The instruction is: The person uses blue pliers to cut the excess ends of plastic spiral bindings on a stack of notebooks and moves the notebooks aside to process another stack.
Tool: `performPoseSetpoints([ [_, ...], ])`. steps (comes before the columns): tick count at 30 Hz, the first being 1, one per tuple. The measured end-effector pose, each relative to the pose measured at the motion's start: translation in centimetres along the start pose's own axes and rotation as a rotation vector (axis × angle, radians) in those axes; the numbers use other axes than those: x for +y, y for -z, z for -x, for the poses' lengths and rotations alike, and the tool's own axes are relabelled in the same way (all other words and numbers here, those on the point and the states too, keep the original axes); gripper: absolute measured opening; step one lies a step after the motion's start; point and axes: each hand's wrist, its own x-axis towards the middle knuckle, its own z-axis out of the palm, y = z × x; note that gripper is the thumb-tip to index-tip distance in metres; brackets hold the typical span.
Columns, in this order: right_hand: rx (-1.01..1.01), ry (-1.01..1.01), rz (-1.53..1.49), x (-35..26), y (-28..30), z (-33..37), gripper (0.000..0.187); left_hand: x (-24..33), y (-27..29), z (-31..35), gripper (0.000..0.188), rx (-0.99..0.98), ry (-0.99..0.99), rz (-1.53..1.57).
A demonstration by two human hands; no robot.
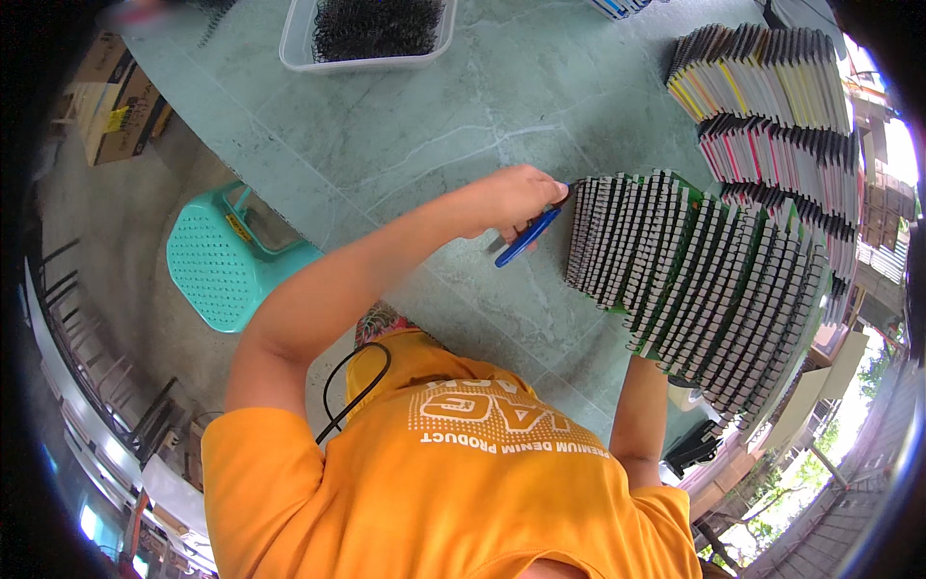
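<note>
My left hand (516, 201) is closed around blue-handled pliers (529, 237). Their dark tip reaches the near-left end of a row of spiral-bound notebooks (690, 280); whether it touches a coil is too small to tell. The notebooks stand fanned out side by side, their black coils facing up and green covers showing between them. My right forearm (641, 415) goes up under the near side of this row, and the notebooks hide my right hand and its fingers.
Further stacks of spiral notebooks (762, 82) stand at the far right of the green-grey table (424, 145). At the far edge is a clear plastic tub (367, 66) of loose black coils (376, 27). A turquoise stool (217, 256) and a cardboard box (125, 111) are on the left.
</note>
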Motion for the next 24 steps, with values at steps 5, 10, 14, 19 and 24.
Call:
performPoseSetpoints([
  [5, -0.003, -0.013, 0.014, -0.3, -0.1, -0.3, 0.067, 0.2, -0.1, -0.9, 0.033, -0.066, 0.067, 0.119],
  [10, -0.004, -0.027, 0.017, -0.4, -0.5, -0.5, 0.068, -0.8, -4.0, -0.6, 0.025, 0.459, -0.335, -1.055],
  [14, -0.004, -0.028, 0.031, -0.7, -0.7, -0.5, 0.068, -0.7, -3.3, -0.4, 0.028, 0.364, -0.377, -0.880],
  [19, 0.004, -0.039, 0.042, -0.7, -0.8, -0.6, 0.069, 0.5, 0.6, -0.3, 0.036, -0.071, -0.072, -0.060],
  [24, 0.009, -0.049, 0.053, -0.9, -1.1, -0.5, 0.070, 0.8, 0.4, -1.4, 0.034, -0.137, 0.002, 0.095],
])
